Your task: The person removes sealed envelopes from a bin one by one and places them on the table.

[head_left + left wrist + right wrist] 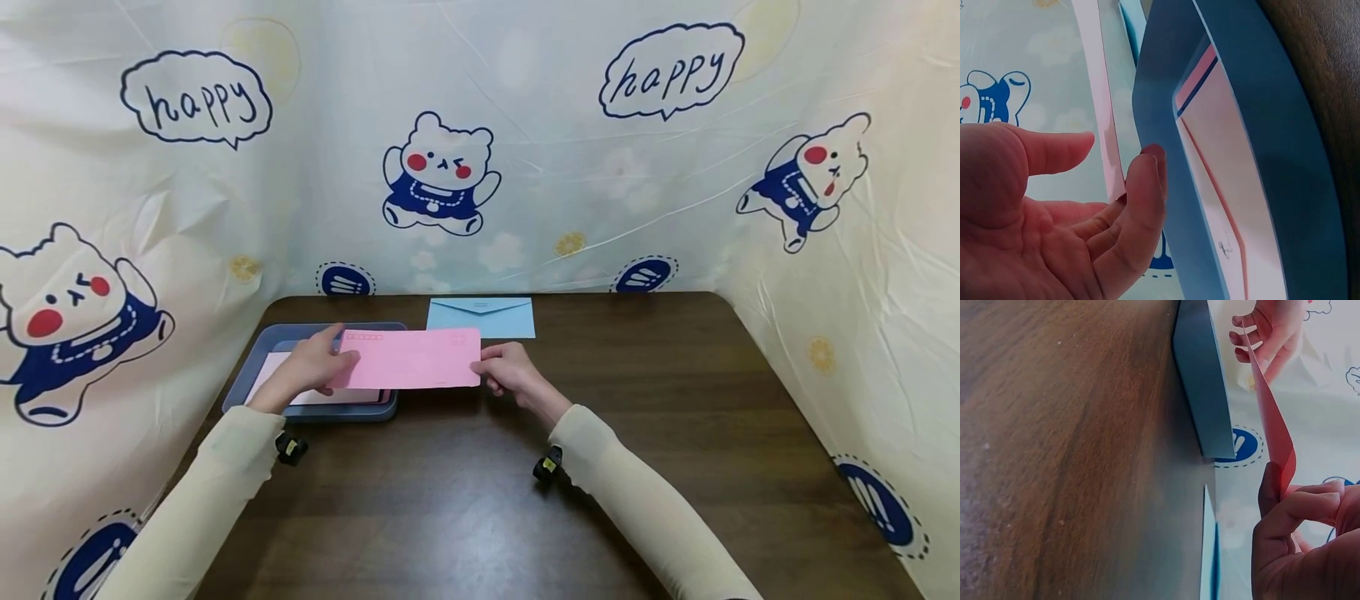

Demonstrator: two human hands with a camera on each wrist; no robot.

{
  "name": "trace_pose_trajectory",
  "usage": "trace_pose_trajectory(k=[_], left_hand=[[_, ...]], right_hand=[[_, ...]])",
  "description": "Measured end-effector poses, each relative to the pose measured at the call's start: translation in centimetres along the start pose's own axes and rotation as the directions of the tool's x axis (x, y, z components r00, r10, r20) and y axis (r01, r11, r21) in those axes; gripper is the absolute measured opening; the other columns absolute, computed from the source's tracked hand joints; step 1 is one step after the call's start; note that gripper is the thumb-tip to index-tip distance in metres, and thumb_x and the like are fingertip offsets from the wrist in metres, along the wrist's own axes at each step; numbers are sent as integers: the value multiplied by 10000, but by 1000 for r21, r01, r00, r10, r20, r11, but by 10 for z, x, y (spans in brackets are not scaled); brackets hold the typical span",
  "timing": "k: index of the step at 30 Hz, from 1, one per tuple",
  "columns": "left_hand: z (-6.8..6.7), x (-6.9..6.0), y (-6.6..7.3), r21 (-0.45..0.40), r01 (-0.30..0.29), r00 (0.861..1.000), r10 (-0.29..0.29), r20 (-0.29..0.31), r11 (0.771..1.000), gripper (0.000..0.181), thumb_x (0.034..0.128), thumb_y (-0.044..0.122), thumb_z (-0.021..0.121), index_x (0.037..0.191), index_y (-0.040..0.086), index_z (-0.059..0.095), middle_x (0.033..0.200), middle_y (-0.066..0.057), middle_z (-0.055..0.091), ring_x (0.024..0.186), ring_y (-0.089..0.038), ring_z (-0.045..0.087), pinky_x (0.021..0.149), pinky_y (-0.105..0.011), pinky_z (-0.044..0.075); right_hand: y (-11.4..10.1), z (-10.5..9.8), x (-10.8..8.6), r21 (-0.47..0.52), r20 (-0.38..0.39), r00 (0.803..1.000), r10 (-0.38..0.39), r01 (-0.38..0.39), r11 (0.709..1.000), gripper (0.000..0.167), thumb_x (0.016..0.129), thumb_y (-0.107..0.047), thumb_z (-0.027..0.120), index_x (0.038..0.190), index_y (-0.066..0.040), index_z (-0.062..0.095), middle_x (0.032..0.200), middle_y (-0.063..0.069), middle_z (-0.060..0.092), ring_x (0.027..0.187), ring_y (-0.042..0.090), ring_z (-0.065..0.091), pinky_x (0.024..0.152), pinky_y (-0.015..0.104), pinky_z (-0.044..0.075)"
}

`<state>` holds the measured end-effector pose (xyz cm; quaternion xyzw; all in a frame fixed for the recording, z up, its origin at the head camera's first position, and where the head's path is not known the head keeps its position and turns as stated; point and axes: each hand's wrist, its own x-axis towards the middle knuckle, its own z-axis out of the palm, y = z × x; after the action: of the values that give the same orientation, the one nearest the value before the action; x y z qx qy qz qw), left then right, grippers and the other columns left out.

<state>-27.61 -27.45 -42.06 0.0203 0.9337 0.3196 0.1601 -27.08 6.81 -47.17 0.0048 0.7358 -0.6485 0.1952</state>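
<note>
A pink envelope (408, 358) is held up between both hands, its long side running left to right. My left hand (311, 362) grips its left end, thumb in front and fingers behind. At the right end, my right hand (513, 369) pinches the edge between thumb and curled fingers. Below the left hand lies a blue-grey tray (322, 413). Inside it are pale pink paper pieces (337, 398), partly hidden by the hand and envelope. The left wrist view shows the envelope (1099, 81) nearly edge-on beside the tray wall (1297, 162).
A light blue envelope (480, 321) lies flap side up at the table's back edge, its lower left part behind the pink one. The dark wooden table (465, 500) stretches in front and to the right. A patterned curtain (555, 167) hangs behind and at both sides.
</note>
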Motion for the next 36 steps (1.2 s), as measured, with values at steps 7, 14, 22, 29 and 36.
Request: trace_pose_trajectory(k=[7, 14, 22, 29, 36], left_hand=[[7, -2, 2, -23, -3, 1000, 4, 22, 1000, 804, 1062, 219, 606, 1646, -52, 125, 1420, -432, 458, 1027, -436, 673, 624, -381, 621], [12, -2, 2, -17, -3, 999, 3, 45, 1000, 808, 1052, 251, 623, 1649, -31, 158, 1407, -411, 487, 1005, -403, 676, 639, -373, 622], [15, -5, 8, 7, -17, 998, 17, 61, 1000, 826, 1050, 259, 626, 1646, -46, 143, 1285, -355, 586, 904, -332, 685, 640, -375, 621], [16, -4, 12, 34, 6, 995, -9, 104, 999, 885, 1068, 319, 605, 1617, -111, 61, 1075, -254, 635, 806, -295, 655, 675, -391, 618], [20, -4, 11, 81, 50, 990, -61, 130, 995, 786, 1061, 390, 599, 1522, -154, 265, 1110, -255, 636, 884, -331, 676, 720, -377, 610]], right_hand=[[3, -5, 0, -3, -1, 1000, 13, -13, 1000, 220, 980, -74, 725, 1174, 28, 706, 641, 37, 540, 506, 108, 454, 485, 228, 423], [6, -10, -1, -13, -16, 1000, 12, -12, 1000, 216, 982, -80, 729, 1170, 22, 708, 659, 44, 544, 514, 119, 457, 490, 233, 422], [10, -17, -3, -11, -13, 1000, 22, -22, 1000, 218, 981, -72, 723, 1175, 28, 707, 658, 38, 542, 519, 112, 454, 494, 229, 418], [16, -26, -3, -8, -33, 999, 37, -37, 999, 227, 984, -73, 720, 1187, 27, 707, 677, 39, 555, 522, 105, 463, 497, 228, 419], [21, -32, -5, -16, -44, 998, 40, -41, 999, 221, 993, -75, 712, 1189, 25, 705, 680, 37, 545, 537, 111, 462, 511, 227, 422]])
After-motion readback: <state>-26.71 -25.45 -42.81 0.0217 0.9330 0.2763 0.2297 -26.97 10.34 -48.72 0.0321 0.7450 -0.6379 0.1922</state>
